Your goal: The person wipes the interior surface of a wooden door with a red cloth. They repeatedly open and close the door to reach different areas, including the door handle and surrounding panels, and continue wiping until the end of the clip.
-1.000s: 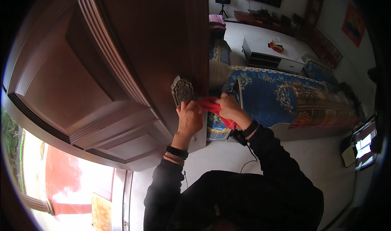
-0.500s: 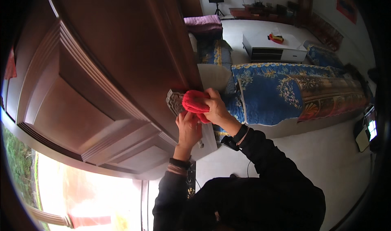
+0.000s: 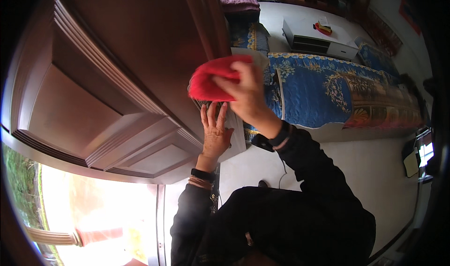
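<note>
Pressing a red cloth [image 3: 213, 82] against the wooden door [image 3: 117, 78] edge, the right hand [image 3: 246, 95] has its grip closed on the cloth; the left hand [image 3: 215, 132] — fingers open, flat — rests just below it, nearer the person.

A long sofa covered in blue cloth with yellow floral patterns [image 3: 318, 88] runs across the right side of the room on a pale tiled floor [image 3: 365, 172]. Beyond it stands a low white cabinet with dark drawer fronts [image 3: 318, 38], and a small red and yellow object [image 3: 322, 29] lies on its top. A folded purple blanket [image 3: 240, 2] rests near the upper edge.
</note>
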`<state>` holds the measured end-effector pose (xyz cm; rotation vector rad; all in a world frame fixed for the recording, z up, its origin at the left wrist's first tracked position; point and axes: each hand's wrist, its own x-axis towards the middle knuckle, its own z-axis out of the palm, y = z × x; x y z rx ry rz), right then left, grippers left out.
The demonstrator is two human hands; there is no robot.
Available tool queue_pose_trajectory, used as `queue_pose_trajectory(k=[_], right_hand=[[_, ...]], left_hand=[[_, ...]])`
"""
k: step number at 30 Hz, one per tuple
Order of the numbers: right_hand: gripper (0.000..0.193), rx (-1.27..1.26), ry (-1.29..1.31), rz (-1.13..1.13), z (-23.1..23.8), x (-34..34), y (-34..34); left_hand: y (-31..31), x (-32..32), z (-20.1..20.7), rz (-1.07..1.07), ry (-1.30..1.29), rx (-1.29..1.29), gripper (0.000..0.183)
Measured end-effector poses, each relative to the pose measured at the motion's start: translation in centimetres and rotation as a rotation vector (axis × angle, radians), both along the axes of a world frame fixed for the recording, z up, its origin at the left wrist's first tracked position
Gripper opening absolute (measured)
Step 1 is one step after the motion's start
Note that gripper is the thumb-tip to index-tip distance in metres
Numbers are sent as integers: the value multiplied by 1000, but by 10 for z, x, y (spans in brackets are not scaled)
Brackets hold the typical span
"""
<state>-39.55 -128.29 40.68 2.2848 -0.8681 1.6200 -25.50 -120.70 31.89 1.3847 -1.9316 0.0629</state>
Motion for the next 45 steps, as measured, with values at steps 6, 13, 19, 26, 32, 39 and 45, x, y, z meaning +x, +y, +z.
queue_pose_trajectory(k=[6, 13, 19, 26, 32, 39, 45], right_hand=[[34, -115, 354, -139, -33, 15, 2], [42, 142, 269, -84, -73, -4, 6], [36, 686, 559, -71, -169, -22, 21], [29, 982, 648, 247, -263, -67, 45], [28, 1040, 621, 135, -274, -91, 59], [32, 1053, 566, 140, -273, -103, 56], [43, 931, 509, 143, -267, -94, 50]], left_hand=[[38, 11, -17, 85, -118, 204, 78], [81, 43, -31, 120, -33, 431, 71], [82, 34, 68, -125, 345, 324, 38], [95, -58, 198, -840, 453, 8, 34], [113, -126, 232, -1183, 211, -162, 29], [123, -145, 228, -1261, 231, -18, 29], [132, -148, 228, -1256, 252, 43, 29]])
